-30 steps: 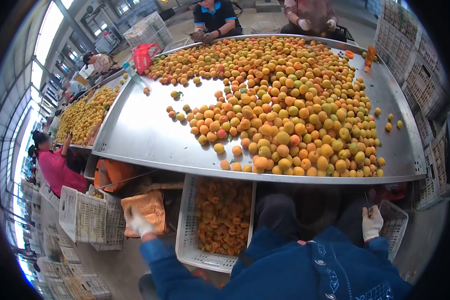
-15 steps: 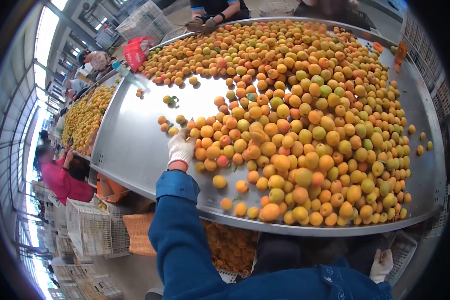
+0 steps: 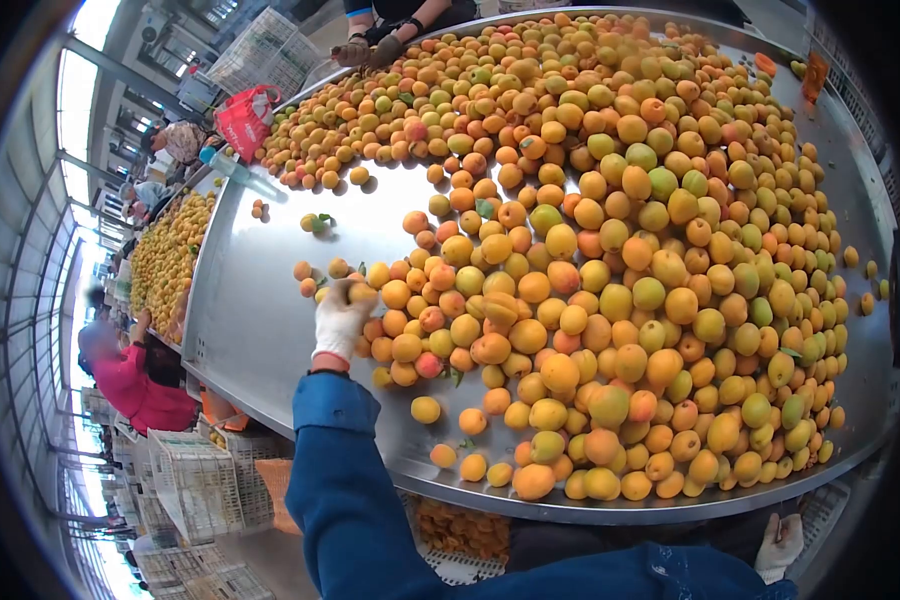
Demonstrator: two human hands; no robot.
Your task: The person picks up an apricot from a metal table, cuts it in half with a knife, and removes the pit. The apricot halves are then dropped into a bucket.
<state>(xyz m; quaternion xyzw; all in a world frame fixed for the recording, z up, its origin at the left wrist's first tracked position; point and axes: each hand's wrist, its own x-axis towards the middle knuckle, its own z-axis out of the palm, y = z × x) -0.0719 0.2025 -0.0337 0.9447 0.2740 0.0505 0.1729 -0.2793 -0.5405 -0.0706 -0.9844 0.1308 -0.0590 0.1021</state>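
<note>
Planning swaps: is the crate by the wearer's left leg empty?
Not empty: the crate holds fruit pieces. How full, cannot tell; the table hides part.

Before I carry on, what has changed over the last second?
The left hand has moved from over the orange sack up to the metal table, its fingers now on a fruit at the left edge of the pile; a grip is unclear. The right hand stayed low at the right, below the table edge.

One near tabletop (image 3: 250,320) is carrying fruits (image 3: 562,241), too many to count; the wearer is showing one left hand (image 3: 341,324), one right hand (image 3: 780,547); one red bag (image 3: 244,122) is showing
</note>
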